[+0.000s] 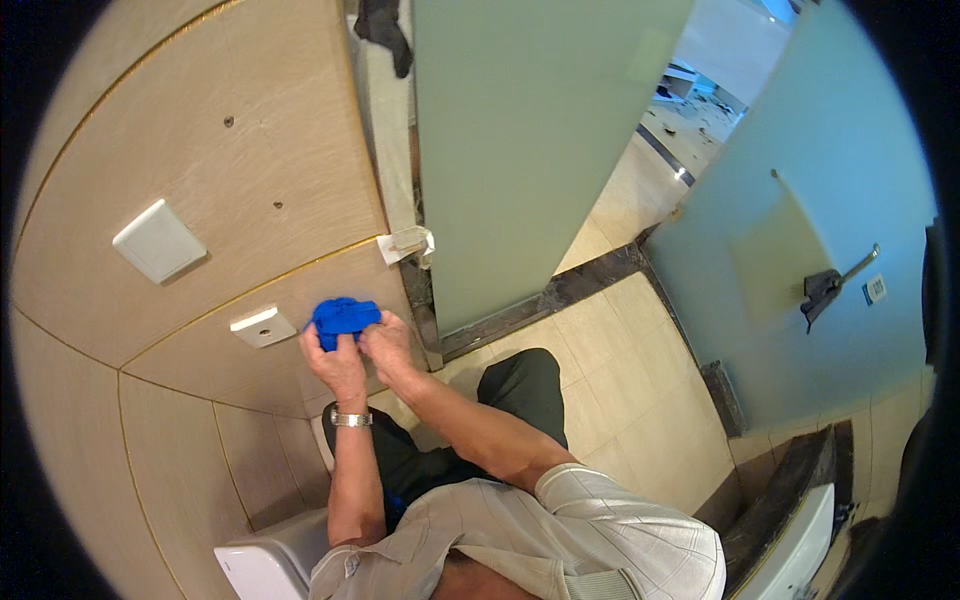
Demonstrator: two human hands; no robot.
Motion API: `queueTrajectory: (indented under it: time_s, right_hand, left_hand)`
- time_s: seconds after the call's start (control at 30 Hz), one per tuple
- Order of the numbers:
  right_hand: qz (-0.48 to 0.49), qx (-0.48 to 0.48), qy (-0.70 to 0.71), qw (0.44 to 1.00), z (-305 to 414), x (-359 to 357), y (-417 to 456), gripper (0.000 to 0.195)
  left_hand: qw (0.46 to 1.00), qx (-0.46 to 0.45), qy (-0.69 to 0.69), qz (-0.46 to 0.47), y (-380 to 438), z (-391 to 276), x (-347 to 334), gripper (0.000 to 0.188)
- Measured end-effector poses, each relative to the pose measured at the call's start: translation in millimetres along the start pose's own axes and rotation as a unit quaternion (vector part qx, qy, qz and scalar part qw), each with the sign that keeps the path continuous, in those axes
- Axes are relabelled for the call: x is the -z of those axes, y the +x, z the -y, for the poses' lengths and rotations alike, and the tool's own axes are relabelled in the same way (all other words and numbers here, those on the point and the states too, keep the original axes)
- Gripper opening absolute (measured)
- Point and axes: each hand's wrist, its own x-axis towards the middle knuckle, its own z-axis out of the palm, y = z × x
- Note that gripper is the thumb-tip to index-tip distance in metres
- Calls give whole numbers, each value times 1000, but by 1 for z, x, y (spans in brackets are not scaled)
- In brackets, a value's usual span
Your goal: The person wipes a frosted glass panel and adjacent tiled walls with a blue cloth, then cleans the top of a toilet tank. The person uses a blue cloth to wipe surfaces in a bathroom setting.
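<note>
A bunched bright blue cloth [345, 315] is between my two hands, in front of the tiled wall on the left. My left hand [336, 369], with a metal-band wristwatch [352, 418] at the wrist, grips its left and lower side. On the cloth's right edge, the fingers of my right hand [390, 349] are closed. Folds conceal the cloth's full shape, and some fingertips are hidden behind it. Just left of the cloth, a white wall plate [264, 327] with a small round hole is fixed to the wall.
A frosted glass panel [525, 165] rises ahead. The glass door [795, 225] at right has a dark cloth [820, 294] on its handle. White paper [405, 246] hangs by the wall corner. A white toilet tank [262, 562] is behind me; a white basin [787, 547] stands lower right.
</note>
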Motion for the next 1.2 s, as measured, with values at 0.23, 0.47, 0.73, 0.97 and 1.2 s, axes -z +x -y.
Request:
queueTrajectory:
  time_s: [0.23, 0.47, 0.73, 0.97, 1.2]
  right_hand:
    - [137, 106, 70, 982, 105, -57, -55, 17]
    - [96, 223, 21, 970, 165, 65, -126, 23]
    - [-150, 163, 72, 973, 122, 197, -182, 25]
    - [-102, 147, 92, 979, 115, 228, -177, 46]
    - [-153, 156, 131, 967, 100, 298, -129, 51]
  left_hand:
    - [973, -200, -99, -62, 47, -114, 14, 43]
    - [930, -171, -278, 169, -47, -156, -3, 66]
    - [859, -128, -276, 412, -145, -158, -18, 48]
    - [856, -120, -222, 450, -176, -158, -59, 50]
    - [782, -182, -110, 586, -229, -141, -118, 57]
